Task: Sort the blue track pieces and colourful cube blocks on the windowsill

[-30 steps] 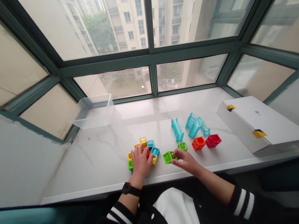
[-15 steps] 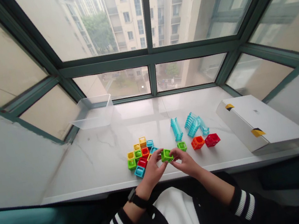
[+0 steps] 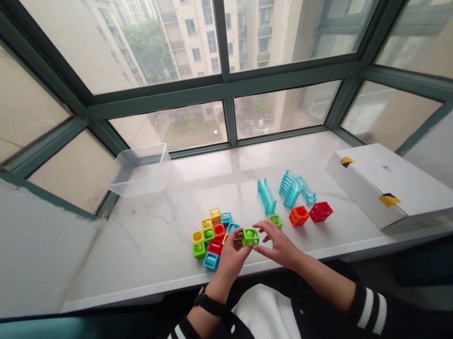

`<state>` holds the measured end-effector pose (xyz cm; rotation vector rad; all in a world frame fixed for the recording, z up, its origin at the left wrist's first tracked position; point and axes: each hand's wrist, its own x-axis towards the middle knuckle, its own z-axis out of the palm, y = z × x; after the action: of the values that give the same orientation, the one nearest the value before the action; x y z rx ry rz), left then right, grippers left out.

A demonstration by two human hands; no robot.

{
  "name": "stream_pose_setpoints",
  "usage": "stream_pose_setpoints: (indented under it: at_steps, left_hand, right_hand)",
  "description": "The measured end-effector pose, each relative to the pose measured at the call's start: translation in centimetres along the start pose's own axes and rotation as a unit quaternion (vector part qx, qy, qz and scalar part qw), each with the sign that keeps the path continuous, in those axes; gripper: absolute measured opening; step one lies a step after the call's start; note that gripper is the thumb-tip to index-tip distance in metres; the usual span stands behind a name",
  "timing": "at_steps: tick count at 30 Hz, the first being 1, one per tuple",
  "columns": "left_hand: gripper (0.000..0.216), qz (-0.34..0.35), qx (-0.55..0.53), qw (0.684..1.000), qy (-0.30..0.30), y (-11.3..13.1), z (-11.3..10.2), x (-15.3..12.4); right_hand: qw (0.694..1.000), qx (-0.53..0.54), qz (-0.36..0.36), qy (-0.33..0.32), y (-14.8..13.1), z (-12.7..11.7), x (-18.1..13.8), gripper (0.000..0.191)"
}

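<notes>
The left hand (image 3: 231,256) grips the green block (image 3: 250,237) from its left, near the sill's (image 3: 156,266) front edge. The right hand (image 3: 280,247), its grip released, lies just right of it, thumb contact unclear. The block looks near-cubic, without a clear long axis.

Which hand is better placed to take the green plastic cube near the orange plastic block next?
Probably the right hand: it looks open and sits closest to that green plastic cube, while the left hand holds a separate green plastic block.
</notes>
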<state>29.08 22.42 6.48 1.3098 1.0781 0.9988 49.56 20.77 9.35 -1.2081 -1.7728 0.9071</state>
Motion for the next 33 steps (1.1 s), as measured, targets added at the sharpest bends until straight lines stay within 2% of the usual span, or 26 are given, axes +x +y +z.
stream_pose_setpoints:
  at_steps: [4, 9, 14, 18, 21, 26, 33]
  left_hand:
    - [0.043, 0.073, 0.082, 0.994, -0.01, 0.8, 0.6, 0.2]
    - [0.045, 0.113, 0.098, 0.988, -0.041, 0.7, 2.0, 0.8]
    - [0.086, 0.106, 0.131, 0.981, -0.094, -1.3, 3.7, 2.4]
    - [0.082, 0.084, 0.187, 0.977, -0.057, -3.2, 5.7, 4.7]
    - [0.078, 0.102, 0.23, 0.967, -0.038, -4.4, 6.8, 6.4]
    - [0.069, 0.167, 0.284, 0.943, -0.05, -5.4, 7.2, 7.9]
    - [0.057, 0.177, 0.318, 0.93, -0.047, -5.7, 7.2, 8.2]
  right_hand:
    - [0.999, -0.026, -0.001, -0.027, 0.4, -0.6, -0.1, 0.047]
    - [0.995, -0.083, -0.009, -0.047, 0.9, -2.9, -0.4, 0.046]
    - [0.992, -0.125, 0.012, 0.016, 1.2, -7.1, -0.7, 0.047]
    - [0.987, -0.137, 0.039, 0.076, 0.9, -10.5, -0.8, 0.045]
    - [0.983, -0.153, 0.035, 0.1, 0.6, -11.9, -0.7, 0.042]
    - [0.98, -0.174, 0.014, 0.099, 0.5, -12.3, -0.4, 0.038]
    - [0.968, -0.245, -0.009, 0.055, 2.0, -11.3, 1.2, 0.04]
